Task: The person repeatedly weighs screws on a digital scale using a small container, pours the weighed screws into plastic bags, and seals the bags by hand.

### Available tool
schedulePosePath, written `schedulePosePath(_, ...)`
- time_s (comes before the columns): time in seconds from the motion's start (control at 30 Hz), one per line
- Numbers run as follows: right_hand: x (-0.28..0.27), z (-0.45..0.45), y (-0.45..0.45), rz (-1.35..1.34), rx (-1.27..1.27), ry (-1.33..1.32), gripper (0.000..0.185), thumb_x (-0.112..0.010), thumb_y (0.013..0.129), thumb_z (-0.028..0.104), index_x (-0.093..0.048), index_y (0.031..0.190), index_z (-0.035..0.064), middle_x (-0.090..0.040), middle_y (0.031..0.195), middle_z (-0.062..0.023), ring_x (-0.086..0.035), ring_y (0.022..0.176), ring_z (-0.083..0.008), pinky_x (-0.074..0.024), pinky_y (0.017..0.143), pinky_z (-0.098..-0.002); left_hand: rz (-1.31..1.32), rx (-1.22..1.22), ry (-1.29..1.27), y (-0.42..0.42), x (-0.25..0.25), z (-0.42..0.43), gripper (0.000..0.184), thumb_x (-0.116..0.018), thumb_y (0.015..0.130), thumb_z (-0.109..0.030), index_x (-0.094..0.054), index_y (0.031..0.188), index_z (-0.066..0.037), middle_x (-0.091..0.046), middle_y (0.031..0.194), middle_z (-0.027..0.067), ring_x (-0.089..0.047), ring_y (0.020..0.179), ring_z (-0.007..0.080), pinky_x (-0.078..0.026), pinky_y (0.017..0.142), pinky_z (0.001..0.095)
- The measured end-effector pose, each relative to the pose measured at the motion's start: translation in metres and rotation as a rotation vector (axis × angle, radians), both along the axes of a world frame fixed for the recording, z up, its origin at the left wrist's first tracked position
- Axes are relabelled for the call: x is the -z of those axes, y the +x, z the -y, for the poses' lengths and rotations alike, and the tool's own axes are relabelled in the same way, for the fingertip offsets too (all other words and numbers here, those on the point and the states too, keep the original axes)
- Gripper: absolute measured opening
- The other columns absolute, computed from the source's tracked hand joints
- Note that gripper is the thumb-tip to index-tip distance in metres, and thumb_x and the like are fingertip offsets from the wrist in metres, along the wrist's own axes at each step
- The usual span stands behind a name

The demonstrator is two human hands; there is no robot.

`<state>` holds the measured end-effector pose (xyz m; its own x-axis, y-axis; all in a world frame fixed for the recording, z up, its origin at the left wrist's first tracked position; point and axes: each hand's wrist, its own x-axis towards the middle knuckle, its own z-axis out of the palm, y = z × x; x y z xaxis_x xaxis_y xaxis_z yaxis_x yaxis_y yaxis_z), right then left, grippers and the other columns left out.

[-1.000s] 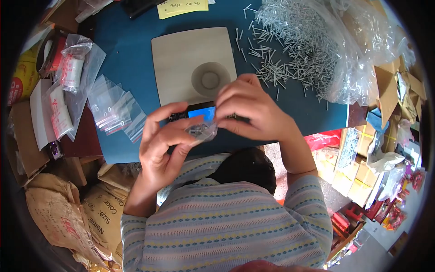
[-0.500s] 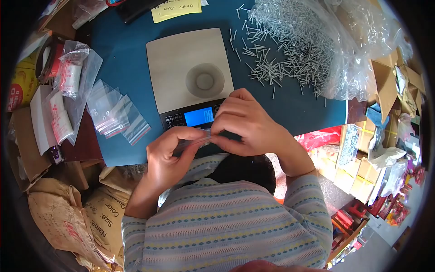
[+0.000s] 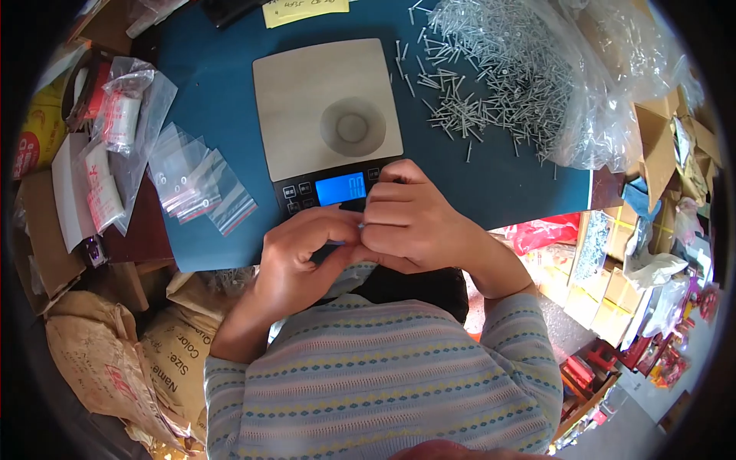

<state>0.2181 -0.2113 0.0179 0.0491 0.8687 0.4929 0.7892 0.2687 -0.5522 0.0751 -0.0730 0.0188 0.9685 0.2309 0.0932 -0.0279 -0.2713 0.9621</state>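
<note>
Just in front of the scale, my left hand and my right hand meet, fingers closed and pinching. Between their fingertips is a small clear zip-lock bag, mostly covered by the fingers. Behind the hands stands a kitchen scale with a bare beige top and a lit blue display; the digits are too blurred to read. More flat zip-lock bags with red seal lines lie fanned out left of the scale.
Loose silvery screws spread from a large clear plastic bag at the right. Wrapped white rolls lie at the left edge. A yellow note is behind the scale. Brown paper sacks stand lower left.
Both hands have drawn closer together, and the zip-lock bag between them is now more hidden. The view has shifted slightly, moving the tabletop things a little up.
</note>
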Motion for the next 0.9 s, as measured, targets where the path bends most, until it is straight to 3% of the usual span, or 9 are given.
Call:
schedulePosePath(0.1,-0.004,0.005,0.003,0.014,-0.072,-0.009,0.028,-0.077,0.069,0.022,-0.051,0.064,0.0108,-0.045,0.067,0.0004,-0.053,0.067,-0.0181,-0.0377,0.075,-0.0365,0.055,0.071,-0.109,-0.002,0.002,-0.004,0.017,-0.073,0.071,0.011,-0.066,0.082,0.001,-0.07,0.099,0.0151,-0.066,0.105,0.0309,-0.053,0.088,0.0371)
schedulePosePath(0.27,-0.007,0.02,0.011,-0.111,0.07,0.064,0.032,-0.078,0.068,0.023,-0.048,0.063,0.0108,-0.043,0.065,-0.0004,-0.053,0.063,-0.0188,-0.0367,0.073,-0.0362,0.044,-0.151,-0.372,-0.018,0.004,-0.03,0.015,-0.072,0.073,0.013,-0.066,0.079,0.0,-0.068,0.106,0.0192,-0.063,0.11,0.0318,-0.048,0.098,0.042)
schedulePosePath(0.43,0.0,0.019,0.009,-0.13,0.026,0.046,0.032,-0.078,0.069,0.021,-0.049,0.063,0.0106,-0.043,0.066,-0.0005,-0.053,0.064,-0.0182,-0.0385,0.073,-0.0364,0.142,-0.096,-0.157,-0.012,-0.001,-0.031,0.027,-0.079,0.068,0.007,-0.065,0.089,-0.003,-0.06,0.124,0.0207,-0.058,0.118,0.0301,-0.046,0.1,0.042)
schedulePosePath(0.47,-0.002,0.017,0.009,-0.109,0.009,0.049,0.032,-0.078,0.068,0.021,-0.049,0.063,0.0107,-0.043,0.067,-0.0004,-0.053,0.065,-0.0182,-0.0391,0.073,-0.0366,0.109,-0.128,-0.14,-0.008,-0.006,-0.025,0.04,-0.083,0.062,0.002,-0.065,0.097,-0.005,-0.053,0.134,0.0211,-0.053,0.123,0.0316,-0.044,0.101,0.0423)
schedulePosePath(0.53,-0.006,0.013,0.007,-0.068,-0.023,0.052,0.031,-0.078,0.068,0.02,-0.049,0.063,0.0107,-0.043,0.067,-0.0003,-0.053,0.066,-0.0182,-0.0405,0.074,-0.037,0.095,-0.038,0.019,0.0,-0.018,-0.017,0.046,-0.084,0.059,-0.001,-0.065,0.1,-0.005,-0.051,0.135,0.0206,-0.05,0.125,0.0354,-0.041,0.102,0.044)
schedulePosePath(0.6,-0.008,0.011,0.003,-0.034,-0.027,0.051,0.03,-0.078,0.068,0.021,-0.05,0.063,0.0111,-0.043,0.068,0.0003,-0.052,0.067,-0.0173,-0.0418,0.074,-0.0363,0.175,0.131,0.269,0.006,-0.015,-0.017,0.036,-0.08,0.063,0.0,-0.066,0.096,-0.007,-0.062,0.117,0.0104,-0.054,0.119,0.032,-0.04,0.101,0.0504)
schedulePosePath(0.67,-0.006,0.009,0.0,-0.036,-0.04,0.057,0.029,-0.077,0.07,0.021,-0.05,0.063,0.0112,-0.043,0.068,0.0007,-0.052,0.068,-0.0167,-0.0418,0.074,-0.0354,0.178,0.217,0.179,0.004,-0.004,-0.017,0.028,-0.078,0.065,0.002,-0.066,0.088,-0.008,-0.067,0.1,0.0049,-0.061,0.109,0.0276,-0.039,0.101,0.0518)
schedulePosePath(0.77,-0.006,0.01,-0.002,-0.062,-0.069,0.062,0.03,-0.077,0.071,0.021,-0.05,0.064,0.0105,-0.043,0.069,0.0003,-0.052,0.068,-0.0166,-0.0416,0.074,-0.0346,0.141,0.197,0.099,0.003,-0.01,-0.012,0.022,-0.077,0.066,0.002,-0.065,0.082,-0.008,-0.068,0.088,0.0027,-0.065,0.102,0.026,-0.038,0.103,0.0515)
schedulePosePath(0.9,-0.01,0.018,-0.002,-0.102,-0.117,0.055,0.032,-0.078,0.069,0.022,-0.049,0.065,0.0099,-0.046,0.071,-0.0003,-0.053,0.068,-0.0171,-0.0416,0.074,-0.0349,0.078,0.166,0.036,-0.004,-0.014,-0.016,0.022,-0.077,0.066,0.004,-0.065,0.079,-0.009,-0.069,0.089,0.0037,-0.064,0.106,0.0257,-0.038,0.102,0.0502)
